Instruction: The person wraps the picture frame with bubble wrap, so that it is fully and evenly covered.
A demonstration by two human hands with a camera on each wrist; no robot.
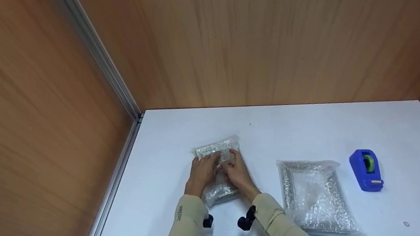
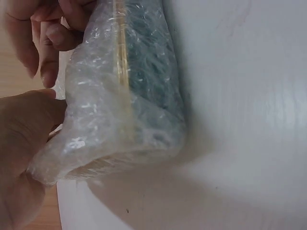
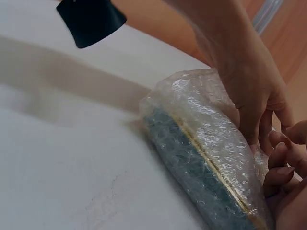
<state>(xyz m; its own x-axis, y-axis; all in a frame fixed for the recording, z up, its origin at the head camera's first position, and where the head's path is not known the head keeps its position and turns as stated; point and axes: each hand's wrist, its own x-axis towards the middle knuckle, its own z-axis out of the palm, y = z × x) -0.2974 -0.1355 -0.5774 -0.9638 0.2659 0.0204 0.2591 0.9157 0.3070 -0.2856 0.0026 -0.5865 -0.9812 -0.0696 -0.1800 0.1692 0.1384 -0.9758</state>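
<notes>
A flat rectangular item in bubble wrap [image 1: 220, 189] lies on the white table under both hands. Through the plastic, the wrist views show a gold-coloured strip and a dark greenish side. My left hand [image 1: 200, 172] rests on the package from the left, its fingers reaching over the top. From the right, my right hand [image 1: 238, 172] touches the wrap with some fingers bent. The fingertips of both hands come close together over the middle. One end of the bubble wrap [image 2: 100, 160] stands up loosely in the left wrist view. Whether the right fingers pinch anything is hidden.
A second, larger bubble-wrapped rectangular package [image 1: 317, 197] lies to the right. Beyond it stands a blue tape dispenser [image 1: 366, 171] with a green-cored roll. A small pale oval piece [image 1: 406, 224] lies near the front right. Wooden panels [image 1: 264, 35] border the table's back and sides.
</notes>
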